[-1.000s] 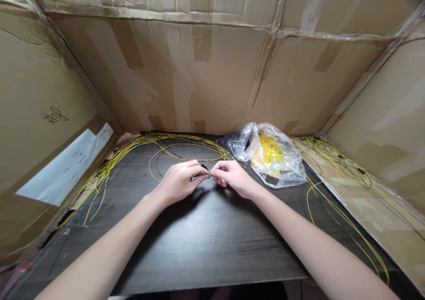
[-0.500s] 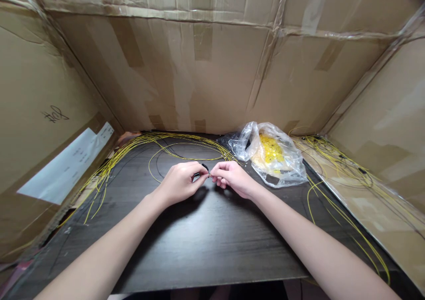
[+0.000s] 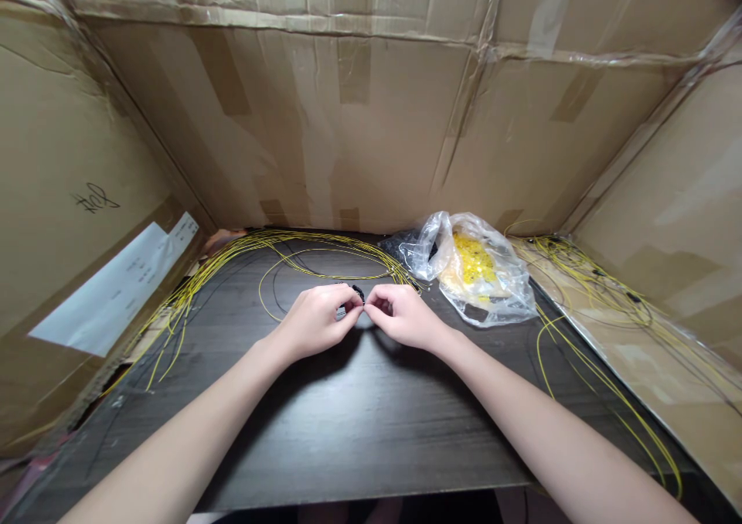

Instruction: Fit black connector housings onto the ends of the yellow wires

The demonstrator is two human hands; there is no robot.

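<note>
My left hand [image 3: 316, 321] and my right hand [image 3: 403, 318] meet above the middle of the dark wood-grain table [image 3: 371, 423]. A small black connector [image 3: 356, 294] with a bright metal part is pinched in my left fingers, and my right fingertips press against its end. The fingers hide most of it. Thin yellow cables [image 3: 325, 244] lie in loose loops just beyond my hands, with thin black wires among them.
A clear plastic bag [image 3: 481, 277] of small yellow parts stands to the right of my hands. More yellow cables [image 3: 591, 292] lie over a cardboard sheet at the right. Cardboard walls surround the table on three sides, and a white label [image 3: 116, 288] sits on the left wall.
My hands have drawn closer together, and my fingertips now close around the black connector. The view has shifted very slightly.
</note>
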